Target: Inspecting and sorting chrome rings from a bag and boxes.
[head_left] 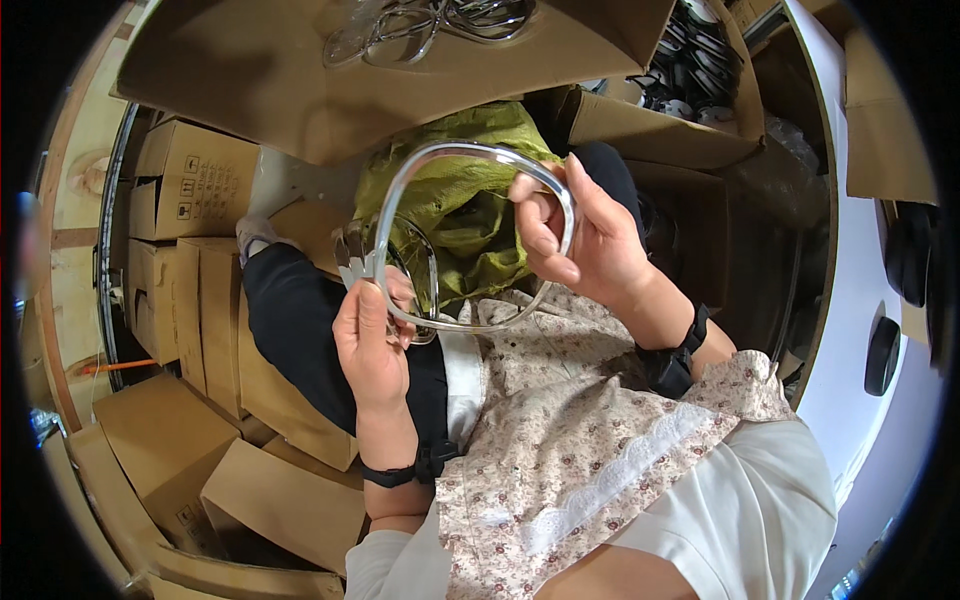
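Note:
Both hands hold up a shiny chrome-coloured ring-shaped frame (450, 149) in front of my lap. My left hand (372, 345) grips its lower left side, thumb in front. My right hand (590, 235) has its fingers curled round the upper right side. A second, smaller chrome loop (433, 275) hangs behind the ring near my left fingers; whether that hand holds it too I cannot tell. Pale grey strips (352, 255) stick up just above my left thumb. Beyond the ring, a yellow-green woven sack (440, 150) stands open between my knees.
An open cardboard carton (250, 95) at the top holds several chrome frames (440, 25). A carton (660, 135) at the upper right contains dark parts (700, 60). Cardboard boxes (205, 190) are piled along the left. A white panel (830, 250) bounds the right side.

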Tool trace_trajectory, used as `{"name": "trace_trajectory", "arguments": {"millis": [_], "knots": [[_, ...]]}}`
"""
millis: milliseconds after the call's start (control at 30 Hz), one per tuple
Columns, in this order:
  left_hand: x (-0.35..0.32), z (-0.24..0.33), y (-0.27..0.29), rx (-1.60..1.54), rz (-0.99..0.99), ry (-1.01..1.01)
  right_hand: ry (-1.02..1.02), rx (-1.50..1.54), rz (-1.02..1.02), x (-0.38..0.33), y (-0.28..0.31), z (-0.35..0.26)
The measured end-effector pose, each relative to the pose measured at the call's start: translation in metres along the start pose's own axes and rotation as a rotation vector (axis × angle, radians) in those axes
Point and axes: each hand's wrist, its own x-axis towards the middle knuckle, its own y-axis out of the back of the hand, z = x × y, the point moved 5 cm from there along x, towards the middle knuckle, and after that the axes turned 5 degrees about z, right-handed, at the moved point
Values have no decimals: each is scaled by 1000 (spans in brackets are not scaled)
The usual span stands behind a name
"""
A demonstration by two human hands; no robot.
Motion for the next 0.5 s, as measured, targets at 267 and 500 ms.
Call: {"name": "trace_trajectory", "arguments": {"millis": [267, 500], "knots": [[-1, -3, 1, -92, 59, 96, 21, -23, 34, 5, 6, 3], [1, -4, -1, -173, 31, 111, 18, -55, 208, 12, 32, 11]]}}
